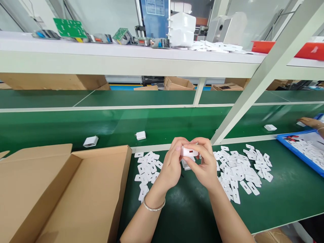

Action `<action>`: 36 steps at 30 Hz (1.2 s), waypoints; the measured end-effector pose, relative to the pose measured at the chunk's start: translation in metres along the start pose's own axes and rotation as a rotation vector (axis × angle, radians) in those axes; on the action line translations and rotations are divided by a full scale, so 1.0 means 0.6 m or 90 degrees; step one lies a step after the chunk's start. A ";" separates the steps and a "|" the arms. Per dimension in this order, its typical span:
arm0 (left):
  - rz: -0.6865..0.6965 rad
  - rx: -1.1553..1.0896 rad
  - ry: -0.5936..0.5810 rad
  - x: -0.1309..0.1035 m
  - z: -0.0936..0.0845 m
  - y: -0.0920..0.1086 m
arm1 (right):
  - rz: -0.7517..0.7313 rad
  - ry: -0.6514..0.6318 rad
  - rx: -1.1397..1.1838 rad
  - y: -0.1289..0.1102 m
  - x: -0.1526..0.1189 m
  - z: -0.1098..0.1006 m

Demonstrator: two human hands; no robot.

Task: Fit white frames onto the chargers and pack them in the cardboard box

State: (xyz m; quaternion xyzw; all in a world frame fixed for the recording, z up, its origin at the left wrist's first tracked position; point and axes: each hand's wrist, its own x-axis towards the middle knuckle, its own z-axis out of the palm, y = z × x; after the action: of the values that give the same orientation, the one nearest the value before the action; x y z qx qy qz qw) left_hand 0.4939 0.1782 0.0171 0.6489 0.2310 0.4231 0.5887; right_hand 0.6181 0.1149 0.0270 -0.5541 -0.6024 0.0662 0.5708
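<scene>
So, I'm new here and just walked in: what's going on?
The left hand and right hand hold a white block between them above the table. Loose white plates lie in piles on both sides, with an open box to the left. Other blocks rest beyond, on the green strip. At far right, another person's hand is near a blue tray.

White casing (pixel 186 152), slot (pixel 191 152) seemingly dark red; green tabletop (pixel 280 199)

No readable text or numbers anywhere.
</scene>
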 end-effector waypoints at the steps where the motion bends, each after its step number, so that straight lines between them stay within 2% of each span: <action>1: -0.005 -0.001 -0.001 0.000 0.000 0.000 | -0.001 0.000 0.001 0.000 0.000 -0.001; 7: -0.011 0.001 -0.008 -0.001 0.000 0.006 | 0.000 -0.031 0.033 -0.002 0.003 -0.006; 10: -0.024 -0.011 -0.013 0.000 -0.001 0.012 | 0.008 -0.018 0.075 -0.003 0.005 -0.007; 14: -0.086 -0.100 0.020 0.006 0.003 0.015 | 0.026 0.011 0.142 -0.002 0.005 -0.005; 18: -0.092 -0.183 0.032 0.010 0.007 0.015 | 0.029 0.010 0.120 -0.008 0.006 -0.003; 23: -0.084 -0.137 0.025 0.006 0.005 0.018 | 0.015 -0.021 0.027 -0.021 0.011 -0.005; 26: -0.055 -0.101 -0.017 0.004 0.002 0.016 | -0.007 -0.029 -0.020 -0.024 0.016 -0.007; 29: -0.037 -0.085 -0.051 0.004 -0.001 0.016 | -0.087 -0.028 -0.083 -0.023 0.019 -0.006; 31: -0.037 -0.082 -0.044 0.004 -0.002 0.018 | -0.144 -0.032 -0.108 -0.020 0.018 -0.005; 33: -0.041 -0.074 -0.027 0.004 -0.003 0.020 | -0.148 -0.048 -0.086 -0.016 0.015 -0.005; 36: -0.026 -0.058 -0.011 0.003 -0.004 0.019 | -0.073 -0.063 0.052 -0.010 0.011 -0.010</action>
State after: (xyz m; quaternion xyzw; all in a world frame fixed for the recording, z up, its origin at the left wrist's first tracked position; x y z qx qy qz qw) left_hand 0.4907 0.1790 0.0285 0.6204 0.2196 0.4154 0.6279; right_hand 0.6205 0.1141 0.0372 -0.4909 -0.6571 0.0852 0.5656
